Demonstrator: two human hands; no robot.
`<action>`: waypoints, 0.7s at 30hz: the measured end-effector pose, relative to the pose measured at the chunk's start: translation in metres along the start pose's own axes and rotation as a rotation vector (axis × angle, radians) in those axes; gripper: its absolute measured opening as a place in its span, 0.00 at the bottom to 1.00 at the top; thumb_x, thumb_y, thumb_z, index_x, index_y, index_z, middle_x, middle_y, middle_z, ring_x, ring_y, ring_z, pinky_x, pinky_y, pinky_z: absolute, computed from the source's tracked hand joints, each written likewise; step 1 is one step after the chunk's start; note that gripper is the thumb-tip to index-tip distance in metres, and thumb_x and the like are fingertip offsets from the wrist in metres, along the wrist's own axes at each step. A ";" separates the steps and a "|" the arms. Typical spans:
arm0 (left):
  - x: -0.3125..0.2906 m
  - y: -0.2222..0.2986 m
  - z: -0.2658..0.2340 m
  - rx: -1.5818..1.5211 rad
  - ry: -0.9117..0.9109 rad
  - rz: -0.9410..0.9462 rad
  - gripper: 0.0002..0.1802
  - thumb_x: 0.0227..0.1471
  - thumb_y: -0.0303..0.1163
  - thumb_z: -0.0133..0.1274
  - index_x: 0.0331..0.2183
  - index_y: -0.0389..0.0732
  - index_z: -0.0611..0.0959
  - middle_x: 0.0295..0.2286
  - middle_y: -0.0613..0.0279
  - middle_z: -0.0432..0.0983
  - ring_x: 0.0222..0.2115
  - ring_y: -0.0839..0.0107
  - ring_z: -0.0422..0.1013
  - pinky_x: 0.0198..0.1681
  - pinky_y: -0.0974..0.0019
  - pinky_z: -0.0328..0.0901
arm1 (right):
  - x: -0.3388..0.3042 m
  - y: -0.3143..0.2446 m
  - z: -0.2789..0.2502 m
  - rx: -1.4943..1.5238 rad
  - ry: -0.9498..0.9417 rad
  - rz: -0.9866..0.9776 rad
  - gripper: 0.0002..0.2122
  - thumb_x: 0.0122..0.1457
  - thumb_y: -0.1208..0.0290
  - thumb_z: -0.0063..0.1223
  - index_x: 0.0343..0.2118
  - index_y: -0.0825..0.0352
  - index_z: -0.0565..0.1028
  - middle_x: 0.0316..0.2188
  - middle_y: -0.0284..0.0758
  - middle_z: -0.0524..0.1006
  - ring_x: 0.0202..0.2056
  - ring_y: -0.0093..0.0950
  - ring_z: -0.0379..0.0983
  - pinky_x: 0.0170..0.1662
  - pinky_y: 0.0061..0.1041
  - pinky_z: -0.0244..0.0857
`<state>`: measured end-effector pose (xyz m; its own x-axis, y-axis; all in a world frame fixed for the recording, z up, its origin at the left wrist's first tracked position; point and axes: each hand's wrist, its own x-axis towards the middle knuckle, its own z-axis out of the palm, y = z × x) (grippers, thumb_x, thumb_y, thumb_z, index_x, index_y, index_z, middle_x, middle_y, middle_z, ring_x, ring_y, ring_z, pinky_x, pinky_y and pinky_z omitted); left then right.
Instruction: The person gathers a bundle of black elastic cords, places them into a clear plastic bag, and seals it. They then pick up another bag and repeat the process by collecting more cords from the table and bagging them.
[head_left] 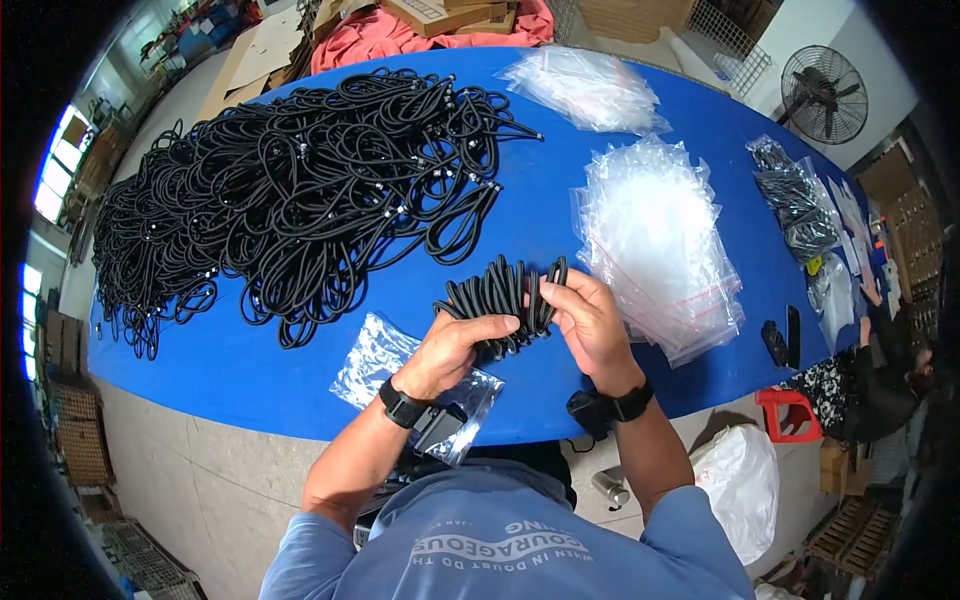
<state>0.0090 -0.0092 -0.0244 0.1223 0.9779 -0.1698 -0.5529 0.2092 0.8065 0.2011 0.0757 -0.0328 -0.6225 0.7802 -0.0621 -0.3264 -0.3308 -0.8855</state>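
Above the near edge of the table, my left hand point(448, 346) is wrapped round a bundle of looped black elastic cords point(490, 297), its thumb lying across them. My right hand point(592, 322) pinches a few loops at the bundle's right side between thumb and fingers. A clear plastic bag point(372, 352) lies on the table beneath my left wrist, partly covered by it. To the far left spreads a big tangled heap of the same black cords point(300, 190), with small shiny metal ends. The bundle's lower side is partly hidden by my left hand.
Stacked clear zip bags point(655, 235) lie right of my hands on the blue table point(545, 400), with another bag pile point(585, 88) behind. Packed black cords point(795, 205) and small black objects point(783, 340) sit farther right. A person point(885, 375) works at the right end. A fan point(824, 93) stands beyond.
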 end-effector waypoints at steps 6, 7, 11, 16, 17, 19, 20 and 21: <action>-0.002 0.003 0.002 -0.011 0.028 0.029 0.18 0.54 0.22 0.58 0.48 0.35 0.82 0.41 0.64 0.81 0.42 0.75 0.75 0.50 0.68 0.68 | 0.000 -0.004 0.013 -0.104 -0.012 -0.066 0.04 0.66 0.77 0.50 0.42 0.69 0.73 0.40 0.32 0.78 0.41 0.18 0.73 0.47 0.21 0.67; -0.001 0.002 0.000 -0.012 0.031 0.024 0.18 0.54 0.22 0.58 0.48 0.35 0.82 0.41 0.64 0.81 0.41 0.75 0.74 0.49 0.68 0.68 | -0.001 -0.006 0.017 -0.105 -0.015 -0.064 0.04 0.66 0.77 0.50 0.42 0.69 0.73 0.40 0.32 0.78 0.41 0.18 0.73 0.47 0.21 0.67; -0.004 0.004 -0.001 -0.022 0.041 -0.014 0.18 0.54 0.22 0.58 0.48 0.35 0.82 0.40 0.65 0.81 0.40 0.75 0.74 0.49 0.67 0.68 | -0.002 -0.008 0.030 -0.173 0.000 -0.081 0.05 0.64 0.81 0.53 0.41 0.67 0.71 0.38 0.31 0.78 0.39 0.16 0.72 0.45 0.21 0.66; -0.002 0.001 -0.003 -0.020 0.013 -0.043 0.20 0.53 0.22 0.58 0.49 0.35 0.82 0.41 0.64 0.81 0.41 0.75 0.74 0.50 0.68 0.68 | 0.002 -0.001 0.020 -0.203 0.070 -0.108 0.07 0.62 0.83 0.54 0.39 0.66 0.69 0.39 0.32 0.78 0.38 0.16 0.72 0.45 0.23 0.67; -0.001 0.001 -0.003 -0.021 0.015 -0.042 0.20 0.53 0.22 0.58 0.49 0.35 0.82 0.41 0.64 0.81 0.41 0.75 0.74 0.50 0.68 0.68 | 0.003 0.000 0.019 -0.202 0.070 -0.124 0.07 0.62 0.83 0.53 0.39 0.66 0.69 0.39 0.32 0.78 0.38 0.17 0.72 0.46 0.23 0.68; -0.001 0.002 -0.001 -0.023 0.027 -0.022 0.21 0.53 0.22 0.58 0.50 0.34 0.81 0.41 0.64 0.81 0.42 0.75 0.74 0.50 0.68 0.68 | 0.004 -0.001 0.021 -0.201 0.070 -0.139 0.07 0.62 0.83 0.53 0.39 0.67 0.68 0.39 0.33 0.78 0.38 0.17 0.73 0.46 0.23 0.68; -0.001 0.003 0.000 -0.024 0.033 -0.011 0.21 0.53 0.22 0.58 0.51 0.34 0.81 0.42 0.64 0.81 0.43 0.75 0.74 0.50 0.68 0.68 | 0.003 -0.001 0.023 -0.164 0.081 -0.159 0.07 0.62 0.83 0.53 0.40 0.67 0.68 0.39 0.33 0.78 0.39 0.18 0.73 0.47 0.23 0.68; -0.001 0.005 0.002 -0.024 0.034 -0.010 0.21 0.53 0.22 0.58 0.51 0.34 0.81 0.42 0.64 0.81 0.43 0.75 0.74 0.50 0.68 0.68 | 0.003 -0.002 0.026 -0.126 0.092 -0.179 0.08 0.62 0.83 0.52 0.42 0.68 0.68 0.39 0.33 0.77 0.39 0.19 0.73 0.47 0.23 0.67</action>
<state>0.0077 -0.0094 -0.0195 0.1004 0.9752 -0.1974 -0.5717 0.2189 0.7907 0.1812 0.0647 -0.0190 -0.4931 0.8676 0.0648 -0.3309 -0.1181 -0.9362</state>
